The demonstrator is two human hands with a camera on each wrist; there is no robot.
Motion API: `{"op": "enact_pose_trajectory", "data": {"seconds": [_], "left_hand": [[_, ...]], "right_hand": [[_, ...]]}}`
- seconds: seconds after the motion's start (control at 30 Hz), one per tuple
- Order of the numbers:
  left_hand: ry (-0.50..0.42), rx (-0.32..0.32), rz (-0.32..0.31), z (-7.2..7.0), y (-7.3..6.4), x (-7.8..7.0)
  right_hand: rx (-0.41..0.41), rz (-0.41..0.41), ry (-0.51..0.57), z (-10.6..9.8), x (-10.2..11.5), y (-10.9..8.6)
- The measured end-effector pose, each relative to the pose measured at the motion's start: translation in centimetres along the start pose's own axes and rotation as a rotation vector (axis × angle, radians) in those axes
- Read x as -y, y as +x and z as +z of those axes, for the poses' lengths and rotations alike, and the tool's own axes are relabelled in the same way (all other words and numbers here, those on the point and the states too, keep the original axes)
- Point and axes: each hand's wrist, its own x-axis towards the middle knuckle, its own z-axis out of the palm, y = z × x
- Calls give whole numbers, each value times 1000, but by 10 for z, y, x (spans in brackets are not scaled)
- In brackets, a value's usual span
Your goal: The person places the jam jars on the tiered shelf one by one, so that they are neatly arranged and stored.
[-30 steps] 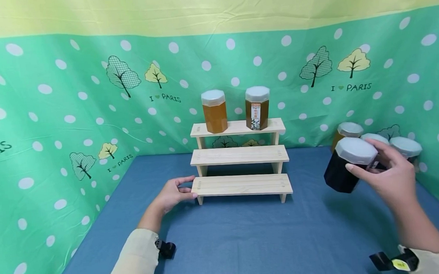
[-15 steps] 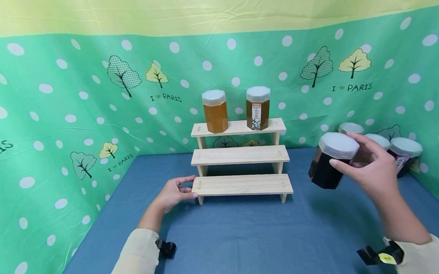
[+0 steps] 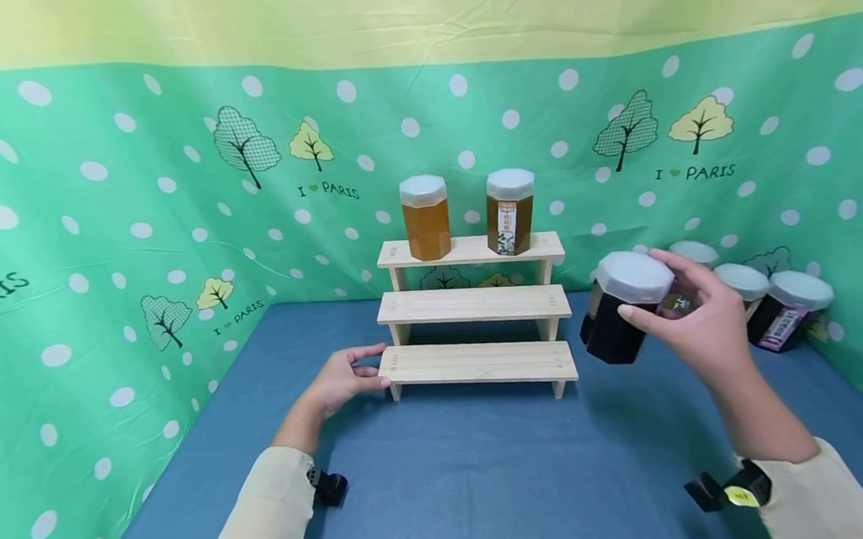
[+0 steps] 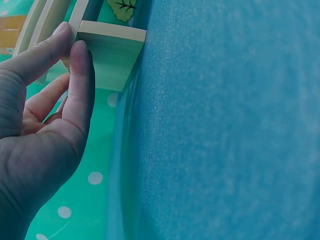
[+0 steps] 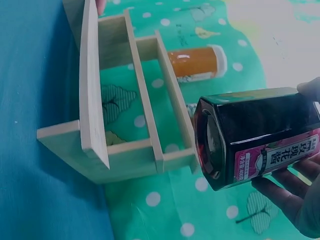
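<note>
The person's right grip grasps a dark jar near its top. In the head view the thumb presses the near side just under the rim of the white lid, and the fingers reach round the far side at lid height. The jar lies to the left of the palm, between the hand and the wooden stand, with its lower body projecting free of the grip. It hangs tilted above the blue table, clear of the stand, and casts a shadow below. The right wrist view shows its base pointing towards the stand and a pink label on the side where the fingers curl; the lid end runs out of that picture.

The left grip pinches the left end of the stand's bottom step, thumb at the front edge and fingers at the end behind it.

On the top step stand an amber jar at left and a brown jar with a paper label at right, set apart. Beyond the right hand, three white-lidded jars cluster near the green dotted cloth.
</note>
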Motion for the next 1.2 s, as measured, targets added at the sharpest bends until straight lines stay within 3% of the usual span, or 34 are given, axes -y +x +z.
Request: {"op": "enact_pose_trajectory", "data": {"seconds": [0.37,0.73,1.2], "left_hand": [[1,2,7,0,2,-1],[2,1,7,0,0,0],[3,-15,-8,2,0,-1]], "right_hand": [[76,-67,22,20,12,8],[141,-17,13,38,28,13],[228,-46,71,64,39,26]]}}
